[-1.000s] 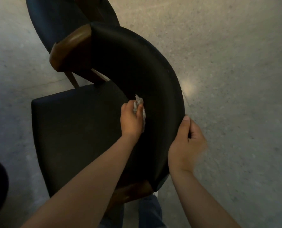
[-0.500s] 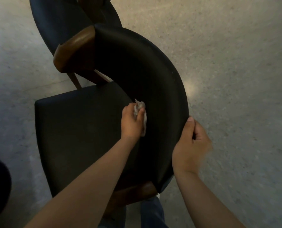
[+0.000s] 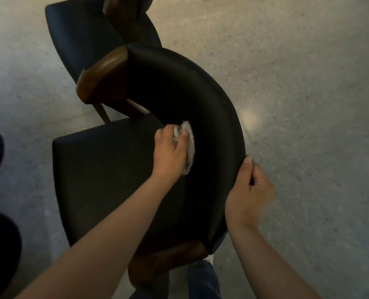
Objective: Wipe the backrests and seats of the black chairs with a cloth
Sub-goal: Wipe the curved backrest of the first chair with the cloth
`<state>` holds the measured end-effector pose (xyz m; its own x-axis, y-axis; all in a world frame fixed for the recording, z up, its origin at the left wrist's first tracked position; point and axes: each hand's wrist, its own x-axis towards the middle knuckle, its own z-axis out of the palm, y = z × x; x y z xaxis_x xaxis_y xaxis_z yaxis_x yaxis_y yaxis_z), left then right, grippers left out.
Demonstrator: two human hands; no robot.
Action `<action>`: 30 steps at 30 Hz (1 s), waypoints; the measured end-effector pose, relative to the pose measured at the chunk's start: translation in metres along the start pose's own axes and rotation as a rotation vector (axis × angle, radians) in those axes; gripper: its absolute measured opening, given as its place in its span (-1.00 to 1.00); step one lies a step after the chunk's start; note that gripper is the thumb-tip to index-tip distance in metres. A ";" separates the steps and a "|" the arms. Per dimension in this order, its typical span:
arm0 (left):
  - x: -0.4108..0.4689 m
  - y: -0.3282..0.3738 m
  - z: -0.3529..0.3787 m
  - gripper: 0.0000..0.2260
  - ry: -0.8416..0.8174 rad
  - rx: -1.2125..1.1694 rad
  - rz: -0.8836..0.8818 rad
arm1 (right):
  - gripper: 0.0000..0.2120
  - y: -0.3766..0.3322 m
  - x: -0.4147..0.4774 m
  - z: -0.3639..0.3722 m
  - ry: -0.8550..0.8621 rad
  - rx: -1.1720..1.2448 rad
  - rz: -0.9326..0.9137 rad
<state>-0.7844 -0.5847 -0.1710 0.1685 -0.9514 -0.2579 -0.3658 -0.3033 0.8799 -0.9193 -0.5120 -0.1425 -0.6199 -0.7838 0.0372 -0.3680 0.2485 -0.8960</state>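
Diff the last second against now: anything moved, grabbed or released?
The left hand, pinching the cloth, slid a little along the inner face of the backrest, away from the person. Nothing was grabbed or released. The right hand keeps its grip on the backrest's outer edge, and the seat has not shifted. Only the camera view drifted slightly.

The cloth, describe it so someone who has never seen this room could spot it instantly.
Find the curved black backrest of the nearest chair, in the middle of the view. Against its inner face, the left hand grips a small crumpled cloth. It is the only pale, whitish thing against all that black.
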 end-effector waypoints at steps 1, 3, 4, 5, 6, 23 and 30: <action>-0.002 0.011 -0.001 -0.83 0.008 0.003 0.067 | -0.62 0.000 0.000 0.000 0.007 -0.001 -0.002; -0.005 0.028 -0.003 -0.88 0.020 0.013 0.178 | -0.65 0.000 -0.001 0.001 0.018 -0.007 0.000; -0.005 0.035 -0.003 -0.90 0.026 0.009 0.212 | -0.66 0.001 -0.001 0.001 0.017 -0.013 0.001; -0.006 0.043 -0.003 -0.90 0.031 0.000 0.235 | -0.66 0.001 -0.001 0.001 0.013 -0.016 0.001; -0.006 0.050 -0.003 -0.89 0.034 -0.005 0.247 | -0.67 0.001 -0.001 0.001 0.007 -0.014 0.000; 0.015 0.082 0.036 -0.85 0.190 0.132 0.266 | -0.63 0.007 0.000 0.003 0.022 -0.049 -0.002; 0.008 0.063 0.014 -0.90 0.238 0.065 0.110 | -0.64 0.005 0.000 0.001 0.021 -0.076 0.028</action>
<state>-0.8189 -0.6117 -0.1235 0.3319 -0.9417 -0.0542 -0.4502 -0.2087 0.8682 -0.9203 -0.5110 -0.1477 -0.6447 -0.7642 0.0221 -0.4010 0.3134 -0.8608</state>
